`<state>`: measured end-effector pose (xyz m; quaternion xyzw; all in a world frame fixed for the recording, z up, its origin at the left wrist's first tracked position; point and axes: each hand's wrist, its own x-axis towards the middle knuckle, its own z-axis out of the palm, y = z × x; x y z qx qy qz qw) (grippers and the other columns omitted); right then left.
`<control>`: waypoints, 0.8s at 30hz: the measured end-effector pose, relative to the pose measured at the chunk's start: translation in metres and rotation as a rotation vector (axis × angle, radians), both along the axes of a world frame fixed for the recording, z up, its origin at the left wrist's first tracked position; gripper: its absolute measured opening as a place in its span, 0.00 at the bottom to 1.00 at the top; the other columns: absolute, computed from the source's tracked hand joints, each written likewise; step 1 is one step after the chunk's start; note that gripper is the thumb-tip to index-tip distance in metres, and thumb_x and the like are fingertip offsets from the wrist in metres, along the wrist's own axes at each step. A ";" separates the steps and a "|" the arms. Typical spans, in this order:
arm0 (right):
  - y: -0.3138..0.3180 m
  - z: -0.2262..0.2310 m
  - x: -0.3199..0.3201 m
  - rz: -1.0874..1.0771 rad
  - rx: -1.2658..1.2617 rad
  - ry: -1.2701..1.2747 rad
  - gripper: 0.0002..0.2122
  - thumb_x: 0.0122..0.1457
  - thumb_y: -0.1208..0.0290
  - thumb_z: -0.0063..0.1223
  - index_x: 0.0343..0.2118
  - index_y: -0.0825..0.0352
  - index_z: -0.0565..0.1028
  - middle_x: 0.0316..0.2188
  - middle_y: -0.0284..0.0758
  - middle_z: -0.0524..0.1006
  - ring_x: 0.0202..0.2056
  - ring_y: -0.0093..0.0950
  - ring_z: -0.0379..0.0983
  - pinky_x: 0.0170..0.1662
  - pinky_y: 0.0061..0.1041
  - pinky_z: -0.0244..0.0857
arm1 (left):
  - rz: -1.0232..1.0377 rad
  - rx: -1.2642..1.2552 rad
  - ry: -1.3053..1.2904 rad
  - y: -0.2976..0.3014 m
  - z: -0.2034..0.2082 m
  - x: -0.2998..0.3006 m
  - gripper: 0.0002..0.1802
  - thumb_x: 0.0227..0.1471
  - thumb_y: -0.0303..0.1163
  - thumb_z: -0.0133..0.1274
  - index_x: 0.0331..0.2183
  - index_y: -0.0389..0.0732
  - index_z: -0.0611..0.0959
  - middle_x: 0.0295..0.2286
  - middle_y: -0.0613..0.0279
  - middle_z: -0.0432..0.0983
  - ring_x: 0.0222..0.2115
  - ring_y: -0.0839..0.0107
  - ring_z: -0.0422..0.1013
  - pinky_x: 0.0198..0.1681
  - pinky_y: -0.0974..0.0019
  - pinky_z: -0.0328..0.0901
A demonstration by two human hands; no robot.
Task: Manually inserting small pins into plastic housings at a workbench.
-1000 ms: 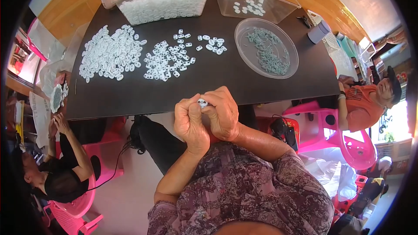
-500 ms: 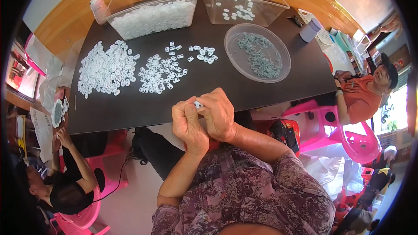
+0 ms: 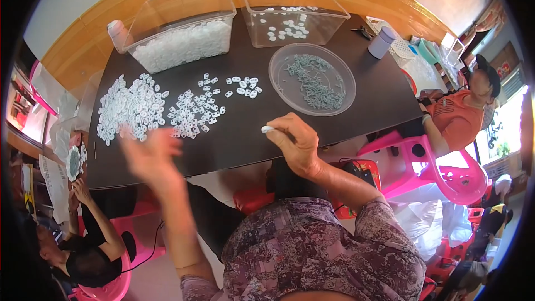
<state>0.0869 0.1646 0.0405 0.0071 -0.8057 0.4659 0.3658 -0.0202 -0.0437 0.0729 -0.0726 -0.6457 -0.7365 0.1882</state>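
Observation:
Between the thumb and forefinger of my right hand is a small white oval plastic piece, held above the table's front edge. My left hand is smeared by motion at the near edge of a large pile of white oval pieces; whether it holds anything does not show. Beside that pile lies a smaller heap of white pieces with dark holes. A few more white pieces lie apart farther right. A round clear tray holds many small grey-green pins.
At the back stand a clear bin full of white pieces and another clear bin with some. A lidded bottle stands right, a pinkish bottle left. Other people sit beside the dark table, one on a pink chair.
My hands have parted. The left swung left to the large pile, while the right moved slightly right with a white piece in its fingers. The view has shifted a little.

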 end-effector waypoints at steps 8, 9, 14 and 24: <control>0.039 0.007 0.006 -0.028 -0.074 -0.107 0.08 0.52 0.79 0.56 0.35 0.69 0.76 0.25 0.27 0.72 0.27 0.15 0.66 0.31 0.15 0.60 | 0.405 -0.041 0.488 -0.070 0.044 -0.023 0.27 0.54 0.26 0.47 0.53 0.28 0.59 0.33 0.44 0.76 0.26 0.70 0.71 0.27 0.75 0.63; 0.045 0.008 0.009 -0.050 -0.044 -0.148 0.08 0.51 0.79 0.56 0.36 0.69 0.76 0.24 0.27 0.72 0.27 0.14 0.66 0.31 0.15 0.60 | 0.342 -0.221 0.478 -0.050 0.030 -0.013 0.23 0.54 0.25 0.47 0.51 0.28 0.64 0.32 0.47 0.76 0.26 0.72 0.70 0.27 0.76 0.63; 0.077 0.049 -0.023 -0.111 0.378 -0.018 0.06 0.49 0.78 0.56 0.32 0.70 0.77 0.26 0.38 0.75 0.28 0.27 0.71 0.32 0.23 0.64 | -0.144 -0.497 0.270 0.027 -0.040 0.033 0.13 0.53 0.24 0.48 0.42 0.34 0.76 0.25 0.61 0.77 0.23 0.79 0.69 0.28 0.76 0.64; 0.186 0.113 -0.193 -0.555 0.824 0.163 0.11 0.46 0.73 0.54 0.34 0.69 0.76 0.28 0.45 0.76 0.34 0.44 0.72 0.37 0.38 0.64 | -0.248 0.066 -0.167 0.064 -0.041 0.032 0.34 0.51 0.25 0.51 0.57 0.34 0.56 0.25 0.53 0.76 0.21 0.77 0.69 0.22 0.76 0.62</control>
